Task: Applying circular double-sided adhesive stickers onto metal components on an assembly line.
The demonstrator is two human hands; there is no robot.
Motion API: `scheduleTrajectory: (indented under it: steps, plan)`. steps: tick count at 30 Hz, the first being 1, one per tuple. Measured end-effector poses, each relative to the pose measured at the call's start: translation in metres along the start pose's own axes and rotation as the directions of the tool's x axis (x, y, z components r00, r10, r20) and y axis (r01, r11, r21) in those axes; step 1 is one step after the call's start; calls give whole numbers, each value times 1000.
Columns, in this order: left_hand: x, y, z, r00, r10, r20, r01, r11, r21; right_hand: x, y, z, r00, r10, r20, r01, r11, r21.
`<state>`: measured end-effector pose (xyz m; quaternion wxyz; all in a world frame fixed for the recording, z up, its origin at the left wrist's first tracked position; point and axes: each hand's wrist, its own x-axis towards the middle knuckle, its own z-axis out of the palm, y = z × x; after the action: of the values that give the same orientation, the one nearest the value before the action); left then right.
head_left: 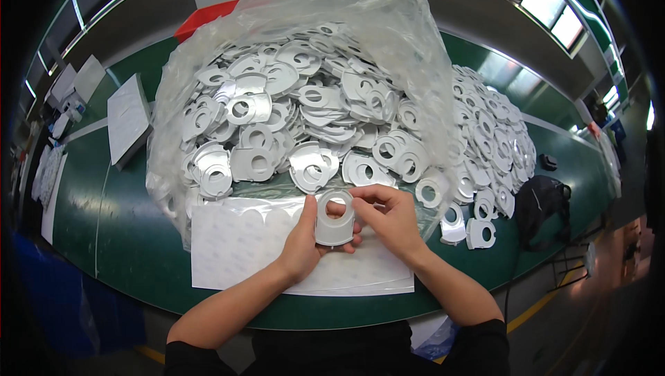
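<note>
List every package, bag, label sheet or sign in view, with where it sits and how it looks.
Clear plastic bag: centre of the green table, open, heaped with grey ring-shaped parts.
White backing sheet: flat at the near table edge, under both hands, rectangular.
Stack of white sheets: left of the bag, rectangular, tilted.
Red box: behind the bag, mostly hidden.
No screens or signs visible.
</note>
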<state>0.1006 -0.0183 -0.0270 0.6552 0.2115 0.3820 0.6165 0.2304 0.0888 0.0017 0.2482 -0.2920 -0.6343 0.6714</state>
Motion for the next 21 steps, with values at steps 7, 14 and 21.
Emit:
scheduleTrajectory:
  steps: [7, 14, 21]
  plan:
    - [-2, -8, 3, 995, 82, 56, -90, 981, 172, 0, 0, 0, 998, 40, -43, -41, 999, -3]
    - [-2, -10, 2, 994, 81, 79, -98, 968, 233, 1, -2, 3, 998, 45, -51, -46, 999, -14]
    - [-3, -9, 4, 995, 46, 92, -69, 962, 264, -2, -1, 9, 993, -67, -93, 45, 974, -224]
